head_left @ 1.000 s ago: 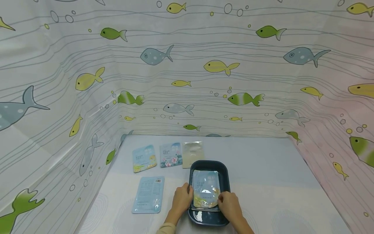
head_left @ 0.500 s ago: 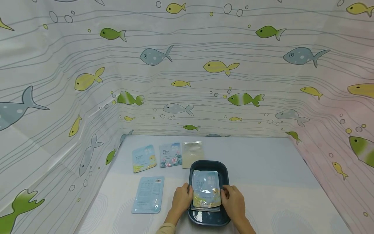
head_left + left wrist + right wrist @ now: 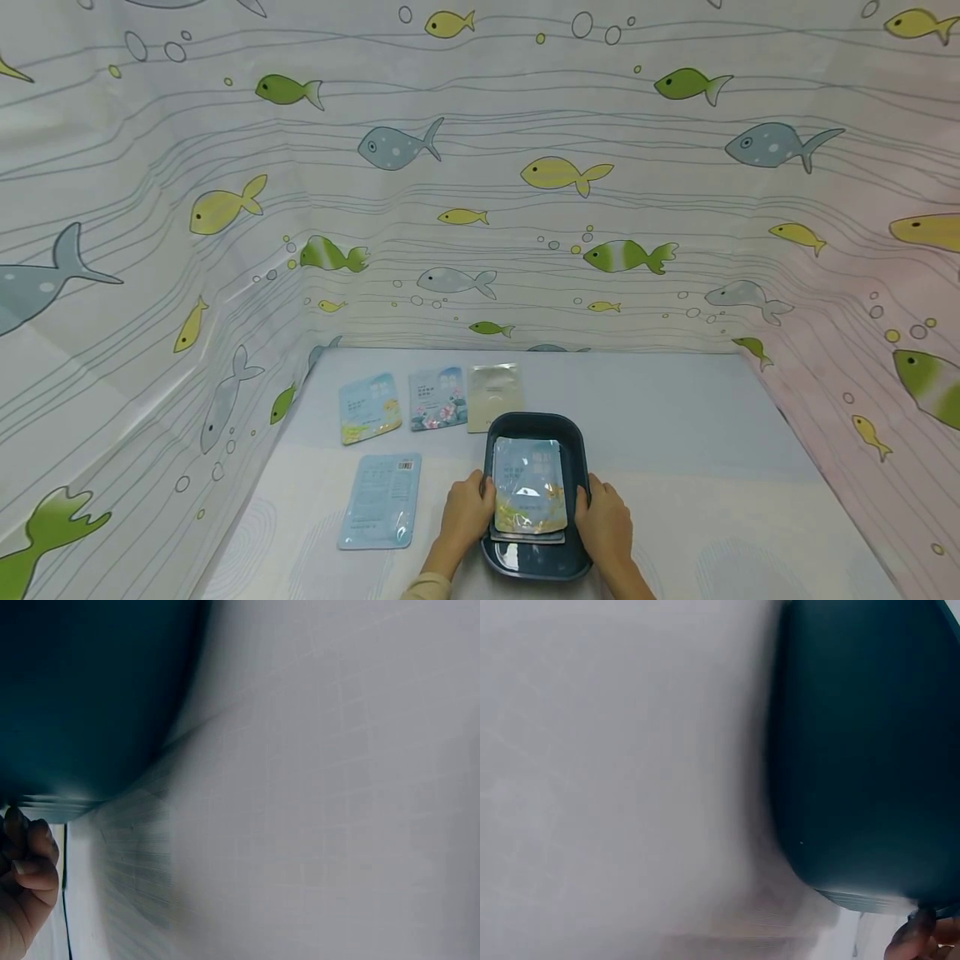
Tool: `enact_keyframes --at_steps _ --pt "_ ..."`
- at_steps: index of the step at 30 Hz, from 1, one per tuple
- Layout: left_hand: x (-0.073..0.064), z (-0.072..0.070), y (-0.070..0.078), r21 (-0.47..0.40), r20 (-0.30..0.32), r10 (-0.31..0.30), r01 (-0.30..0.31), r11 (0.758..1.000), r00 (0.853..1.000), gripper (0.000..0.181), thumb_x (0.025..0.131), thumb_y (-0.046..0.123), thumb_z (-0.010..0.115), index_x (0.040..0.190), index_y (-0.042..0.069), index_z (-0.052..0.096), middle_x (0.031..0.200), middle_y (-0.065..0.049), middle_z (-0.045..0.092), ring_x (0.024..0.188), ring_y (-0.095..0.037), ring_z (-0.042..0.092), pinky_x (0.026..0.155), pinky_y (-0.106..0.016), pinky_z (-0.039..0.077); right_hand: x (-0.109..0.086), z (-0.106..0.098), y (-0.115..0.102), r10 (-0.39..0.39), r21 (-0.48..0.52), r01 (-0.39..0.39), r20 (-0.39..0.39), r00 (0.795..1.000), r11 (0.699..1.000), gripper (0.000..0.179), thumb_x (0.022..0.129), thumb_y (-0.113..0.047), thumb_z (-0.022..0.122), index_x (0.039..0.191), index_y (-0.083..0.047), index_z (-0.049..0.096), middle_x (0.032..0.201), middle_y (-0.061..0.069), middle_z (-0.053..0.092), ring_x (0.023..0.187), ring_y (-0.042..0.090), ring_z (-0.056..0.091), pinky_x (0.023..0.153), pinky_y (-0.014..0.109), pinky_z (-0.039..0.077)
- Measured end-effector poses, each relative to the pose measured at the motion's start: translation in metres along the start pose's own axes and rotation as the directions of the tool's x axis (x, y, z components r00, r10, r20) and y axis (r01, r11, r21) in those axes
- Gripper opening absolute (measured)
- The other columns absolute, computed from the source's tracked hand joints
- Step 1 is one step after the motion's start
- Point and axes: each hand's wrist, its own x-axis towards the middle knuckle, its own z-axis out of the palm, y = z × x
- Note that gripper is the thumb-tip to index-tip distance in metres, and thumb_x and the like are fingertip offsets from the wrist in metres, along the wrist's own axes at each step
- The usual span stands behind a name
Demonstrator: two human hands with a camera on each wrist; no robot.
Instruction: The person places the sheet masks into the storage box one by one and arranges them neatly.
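Observation:
A dark blue oblong tray [image 3: 536, 568] stands at the front middle of the table. Inside it lies a light blue sachet [image 3: 529, 475] with yellow flowers, on top of at least one more sachet whose silvery edge [image 3: 527, 538] peeks out below. My left hand [image 3: 467, 510] grips the tray's left rim, thumb on the inner side. On the opposite rim, my right hand [image 3: 604, 521] grips likewise. Both wrist views show the tray's outer wall [image 3: 82, 690] up close, with curled fingers [image 3: 911, 941] at its edge; the rest of each hand is cut off there.
Left of the tray lies a pale blue sachet [image 3: 380, 500], barcode side up. Farther back are a blue-yellow sachet [image 3: 371, 407], a sachet with pink flowers [image 3: 438, 398] and a cream sachet [image 3: 492, 396] just behind the tray. Fish-patterned sheeting [image 3: 525, 225] walls the table [image 3: 697, 433].
My right hand has left the sachet's right edge, moved outward and taken hold of the tray's right rim. My left hand, the tray and the sachets stay put.

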Motion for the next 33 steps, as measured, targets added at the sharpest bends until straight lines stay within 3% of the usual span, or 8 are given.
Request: enact_keyframes --at_steps 8,15,23,29,33 --pt "0.0 0.001 0.0 -0.011 -0.005 -0.005 0.005 1.0 1.0 0.027 0.09 0.014 0.053 0.065 0.012 0.043 0.052 0.007 0.032 0.046 -0.006 0.031 0.043 -0.021 0.025 0.001 0.005 0.007 0.015 0.077 -0.017 0.027 1.0 0.997 0.026 0.087 -0.01 0.061 0.103 0.01 0.064 0.079 0.019 0.066 0.067 0.031 0.065 0.054 0.038 0.051" --pt "-0.003 0.001 -0.002 -0.101 -0.055 -0.03 0.024 0.995 0.998 0.029 0.091 0.018 0.055 0.065 0.013 0.043 0.053 0.009 0.033 0.047 -0.004 0.032 0.045 -0.02 0.025 0.001 0.007 0.007 0.015 0.095 -0.018 0.033 0.999 0.995 0.028 0.087 -0.009 0.06 0.106 0.01 0.063 0.081 0.02 0.067 0.068 0.031 0.065 0.055 0.039 0.051" --pt "-0.007 0.003 -0.01 -0.212 -0.098 -0.084 0.062 0.975 0.992 0.024 0.095 0.028 0.053 0.081 0.009 0.058 0.061 0.007 0.05 0.055 -0.003 0.043 0.051 -0.021 0.037 -0.001 0.008 0.007 0.004 0.088 -0.006 0.02 1.0 0.996 0.026 0.086 -0.007 0.061 0.105 0.01 0.063 0.078 0.018 0.066 0.066 0.03 0.065 0.054 0.039 0.05" --pt "-0.008 -0.001 -0.025 -0.18 -0.129 -0.176 0.151 0.972 0.976 0.021 0.094 0.026 0.055 0.092 0.007 0.062 0.065 0.006 0.054 0.057 -0.006 0.045 0.054 -0.023 0.038 -0.001 0.009 0.007 0.01 0.085 -0.011 0.017 1.0 0.996 0.025 0.086 -0.007 0.061 0.104 0.011 0.063 0.077 0.017 0.066 0.065 0.029 0.064 0.053 0.038 0.05" --pt "-0.012 -0.01 -0.042 -0.146 -0.217 -0.199 0.17 0.974 0.955 0.016 0.088 0.018 0.062 0.094 0.003 0.062 0.064 0.003 0.053 0.055 -0.008 0.045 0.053 -0.025 0.037 0.0 0.009 0.007 0.005 0.089 -0.006 0.015 1.0 0.996 0.026 0.086 -0.007 0.06 0.104 0.012 0.063 0.076 0.018 0.065 0.065 0.029 0.064 0.053 0.038 0.05"
